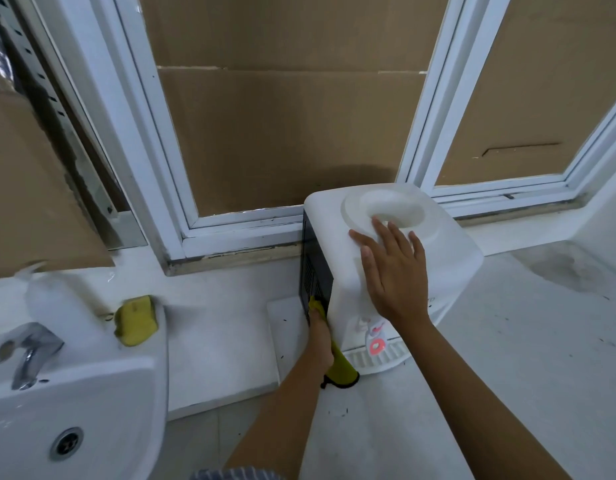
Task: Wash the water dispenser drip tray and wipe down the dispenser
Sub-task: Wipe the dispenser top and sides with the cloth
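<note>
- The water dispenser (448, 265), a white countertop unit with a dark left side panel, stands on the white counter (524, 358) close under the window frame (230, 233).
- Its top is bare, showing the round bottle well (396, 209) with no bottle in it.
- The right hand (393, 271) lies flat on the dispenser's top front edge, fingers (381, 230) straight and spread wide, the tips reaching the rim of the well; it presses on the housing and holds nothing.
- The left hand (322, 332) is down at the dispenser's left side, pressed against the dark vented panel (313, 275).
- A yellow cloth (341, 367) sits between that hand and the panel; a bunch of it shows above the fingertips and a longer tail with a dark edge hangs out below the wrist. I cannot tell how the left fingers curl on the cloth, as they are hidden behind it and the hand's back.
- The drip tray (379, 358), white and slotted, is in place at the foot of the dispenser's front, below the taps; a red-and-white tap lever (377, 344) hangs above it.
- To the left, a white sink (92, 410) with a metal tap (29, 348) adjoins the counter.
- A yellow sponge (137, 320) rests on the sink's back right rim, well apart from the dispenser.
- Brown cardboard (282, 116) covers the window panes behind.
</note>
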Tool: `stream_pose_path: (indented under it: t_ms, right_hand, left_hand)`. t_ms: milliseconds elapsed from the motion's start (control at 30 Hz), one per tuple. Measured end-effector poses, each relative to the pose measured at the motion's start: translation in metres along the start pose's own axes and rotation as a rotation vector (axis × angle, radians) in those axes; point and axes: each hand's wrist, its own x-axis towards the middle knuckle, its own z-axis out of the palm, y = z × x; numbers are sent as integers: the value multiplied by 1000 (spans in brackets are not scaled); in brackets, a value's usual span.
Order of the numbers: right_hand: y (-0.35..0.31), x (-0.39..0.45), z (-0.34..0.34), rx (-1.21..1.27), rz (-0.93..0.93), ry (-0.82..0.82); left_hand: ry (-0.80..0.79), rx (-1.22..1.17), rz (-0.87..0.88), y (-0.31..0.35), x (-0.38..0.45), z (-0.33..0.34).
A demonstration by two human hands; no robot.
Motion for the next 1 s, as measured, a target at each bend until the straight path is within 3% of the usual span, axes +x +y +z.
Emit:
stream_pose_path:
  t_ms: [67, 200, 333, 467, 633, 800, 1000]
  right_hand:
    - [0, 0, 0, 4, 4, 0]
    - [2, 0, 1, 34, 3, -7]
    - [5, 2, 3, 129, 42, -4]
    - [10, 4, 3, 217, 67, -2]
    - [9, 11, -13, 803, 335, -72]
    - [26, 12, -34, 1207, 346, 40]
    - [94, 20, -43, 1019, 253, 198]
  left_hand:
    - [18, -11, -69, -20, 3, -4]
    - [-24, -43, -202, 6, -26, -10]
    - [0, -131, -147, 1, -22, -4]
    - [-4, -241, -99, 61, -90, 11]
    - [-8, -379, -20, 82, -111, 24]
    - [81, -470, 44, 91, -132, 45]
    - [289, -365, 219, 105, -179, 81]
